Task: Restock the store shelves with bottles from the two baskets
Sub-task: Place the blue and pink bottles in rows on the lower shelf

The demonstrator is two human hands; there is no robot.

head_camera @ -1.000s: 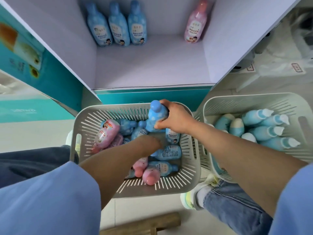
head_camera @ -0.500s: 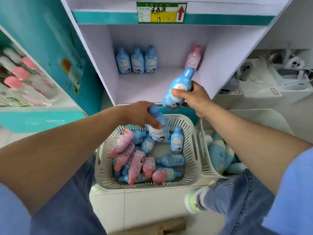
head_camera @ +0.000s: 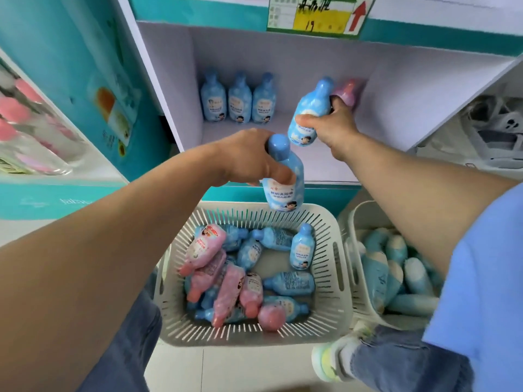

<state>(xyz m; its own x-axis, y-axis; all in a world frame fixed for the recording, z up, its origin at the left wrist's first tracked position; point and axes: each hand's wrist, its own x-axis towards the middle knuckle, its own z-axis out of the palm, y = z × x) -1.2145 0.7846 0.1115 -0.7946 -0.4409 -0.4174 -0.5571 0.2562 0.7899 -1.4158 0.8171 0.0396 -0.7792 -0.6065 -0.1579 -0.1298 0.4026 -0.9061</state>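
Observation:
My left hand grips a blue bottle by its upper body, held above the far rim of the white slotted basket. My right hand holds a second blue bottle upright inside the white shelf bay, just in front of a pink bottle that stands at the back. Three blue bottles stand in a row at the back left of the shelf. The basket holds several pink and blue bottles lying in a heap.
A second white basket with pale teal bottles sits to the right, partly behind my right arm. A teal display panel stands left of the shelf. A price tag hangs on the shelf edge above. My shoe is beside the baskets.
Both hands have lifted their blue bottles out of the basket. The right hand has moved forward into the shelf bay; the left has risen to the basket's far rim.

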